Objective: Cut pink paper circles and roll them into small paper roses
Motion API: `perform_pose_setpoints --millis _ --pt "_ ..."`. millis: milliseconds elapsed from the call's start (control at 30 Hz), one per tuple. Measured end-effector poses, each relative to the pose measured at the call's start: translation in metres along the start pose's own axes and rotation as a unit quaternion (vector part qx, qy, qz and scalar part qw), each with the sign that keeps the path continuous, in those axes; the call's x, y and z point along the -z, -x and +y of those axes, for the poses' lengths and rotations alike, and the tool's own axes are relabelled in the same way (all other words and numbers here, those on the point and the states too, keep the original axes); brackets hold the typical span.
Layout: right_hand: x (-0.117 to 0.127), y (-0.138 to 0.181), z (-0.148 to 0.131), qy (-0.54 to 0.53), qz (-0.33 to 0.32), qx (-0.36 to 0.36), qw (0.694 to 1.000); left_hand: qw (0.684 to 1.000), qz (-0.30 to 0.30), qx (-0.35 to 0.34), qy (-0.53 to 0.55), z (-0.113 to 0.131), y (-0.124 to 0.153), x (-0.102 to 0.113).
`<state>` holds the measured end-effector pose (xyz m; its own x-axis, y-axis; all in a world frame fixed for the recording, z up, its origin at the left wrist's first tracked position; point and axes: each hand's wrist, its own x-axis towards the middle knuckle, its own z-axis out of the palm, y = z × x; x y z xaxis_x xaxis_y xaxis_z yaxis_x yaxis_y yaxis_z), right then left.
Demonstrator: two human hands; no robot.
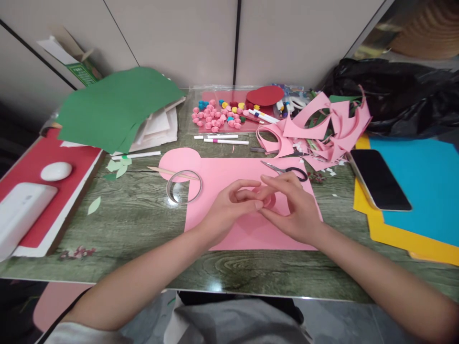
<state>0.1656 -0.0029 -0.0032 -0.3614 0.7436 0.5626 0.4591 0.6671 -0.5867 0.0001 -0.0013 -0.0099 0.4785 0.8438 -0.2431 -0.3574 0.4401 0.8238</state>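
Observation:
Over a pink paper sheet [222,239], my left hand [231,205] and my right hand [296,208] meet at the fingertips. Between them is a small coiled strip of pink paper [268,197], pinched by the fingers of both hands and partly covered by them. Just behind my right hand lie scissors [299,173] with black handles. To the left of my left hand, a tape-like ring [168,191] overlaps the sheet's edge. A pointed wooden stick [161,170] rests across a pink paper circle [181,155] beside it.
Pink paper offcuts [308,122] are heaped at the back right, near a phone [382,179] on blue and yellow paper. Small pink paper rolls [215,117] and white pens [225,141] lie at the back. Green sheets [118,105] and a white case [27,215] are left.

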Motion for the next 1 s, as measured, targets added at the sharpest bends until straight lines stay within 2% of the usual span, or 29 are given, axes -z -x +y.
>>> perform_pose_setpoints --millis 167,333,533,1000 --pt "0.0027 0.0022 0.003 -0.043 -0.023 -0.022 0.999 1.0 -0.016 -0.002 -0.007 0.0015 -0.0016 0.0022" --pt "0.0029 0.0027 0.0026 -0.031 -0.058 -0.022 0.998 0.998 -0.034 -0.019 -0.042 0.0035 -0.0032 0.0026" --pt "0.0014 -0.0002 0.0001 -0.003 -0.006 -0.01 1.0 1.0 -0.006 -0.011 -0.008 0.0016 -0.0018 0.0008" --pt "-0.0034 0.0021 -0.0015 0.048 0.024 0.029 0.998 1.0 -0.003 -0.003 0.026 -0.0035 -0.0004 -0.0042"
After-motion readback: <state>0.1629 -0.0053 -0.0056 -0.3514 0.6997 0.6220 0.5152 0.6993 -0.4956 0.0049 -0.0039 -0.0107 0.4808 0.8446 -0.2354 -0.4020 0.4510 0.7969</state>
